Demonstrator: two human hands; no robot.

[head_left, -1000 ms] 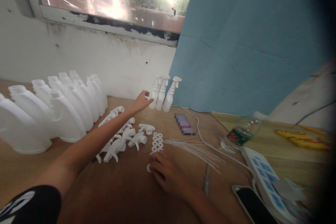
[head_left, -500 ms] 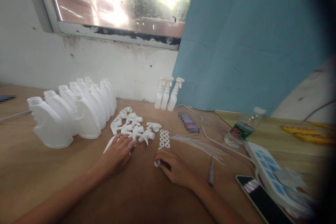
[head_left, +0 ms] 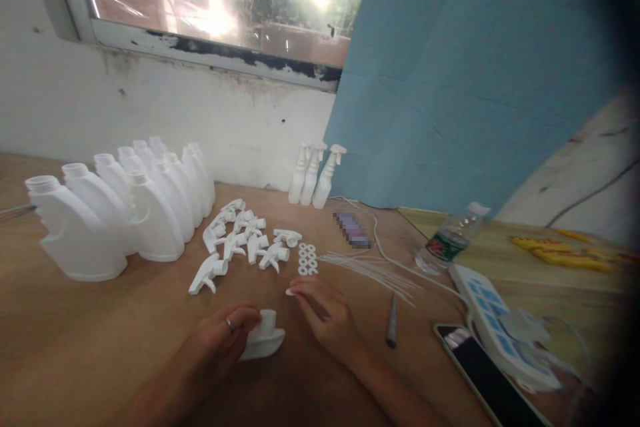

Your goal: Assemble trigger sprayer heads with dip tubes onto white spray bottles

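Note:
My left hand [head_left: 223,340] is closed on a white trigger spray head [head_left: 266,337], its round collar turned upward near the front of the table. Just right of it, my right hand [head_left: 325,317] pinches a small white washer [head_left: 290,292] between thumb and fingertips, apart from the spray head. Several more washers [head_left: 307,259] lie in two short rows beyond that hand. Loose trigger spray heads [head_left: 247,240] are grouped further left, one of them [head_left: 206,275] nearest to my left hand.
Several white bottles [head_left: 90,233] stand open-necked at left. Three small spray bottles [head_left: 311,177] stand by the wall. Thin white tubes [head_left: 370,267], a knife-like tool [head_left: 392,323], a water bottle [head_left: 447,243], a power strip [head_left: 500,327] and a phone [head_left: 485,373] are on the right.
My left hand has lifted a spray head from the group and brought it toward me. My right hand still pinches the washer, now turned flat.

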